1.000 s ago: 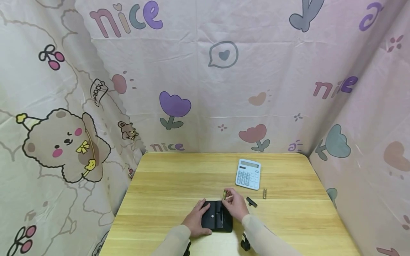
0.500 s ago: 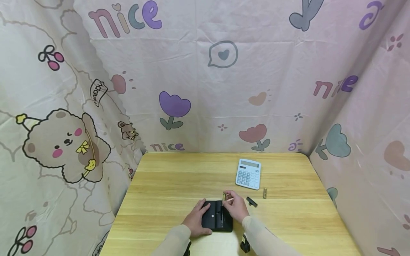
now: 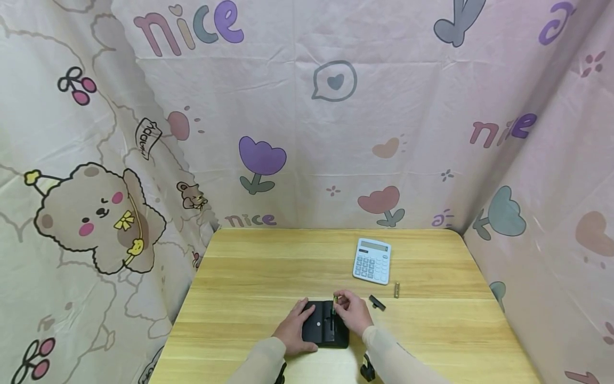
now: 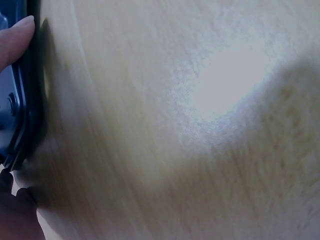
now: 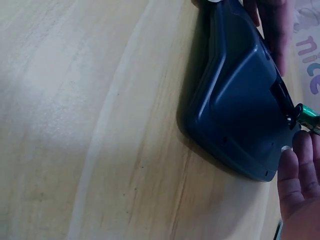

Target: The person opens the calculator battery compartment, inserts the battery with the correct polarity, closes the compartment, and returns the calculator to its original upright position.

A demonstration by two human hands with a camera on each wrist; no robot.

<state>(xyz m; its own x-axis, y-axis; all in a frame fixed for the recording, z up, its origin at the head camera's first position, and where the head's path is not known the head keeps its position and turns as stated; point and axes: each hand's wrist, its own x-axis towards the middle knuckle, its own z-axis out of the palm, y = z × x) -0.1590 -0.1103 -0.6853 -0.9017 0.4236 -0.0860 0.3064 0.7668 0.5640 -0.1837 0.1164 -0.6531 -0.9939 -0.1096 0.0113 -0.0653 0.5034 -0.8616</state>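
A black wedge-shaped device (image 3: 314,325) lies on the table with its battery slot (image 3: 332,322) uncovered. My left hand (image 3: 290,330) holds its left side, with the thumb at the near edge and fingers over the top. In the left wrist view, a thumb (image 4: 17,40) rests on the device's edge. My right hand (image 3: 355,313) pinches a green and gold battery (image 5: 308,117) at the far end of the slot. The right wrist view shows the battery's end meeting the slot opening. How deep it sits is hidden.
A light blue calculator (image 3: 371,261) lies toward the back right of the wooden table (image 3: 259,266). Right of my right hand are a small black battery cover (image 3: 377,303) and a second battery (image 3: 396,290). A printed curtain (image 3: 297,117) encloses the back and sides.
My right hand has moved slightly toward me, bringing the battery from beyond the device's far edge down to the slot. The left hand and the device have stayed in place.
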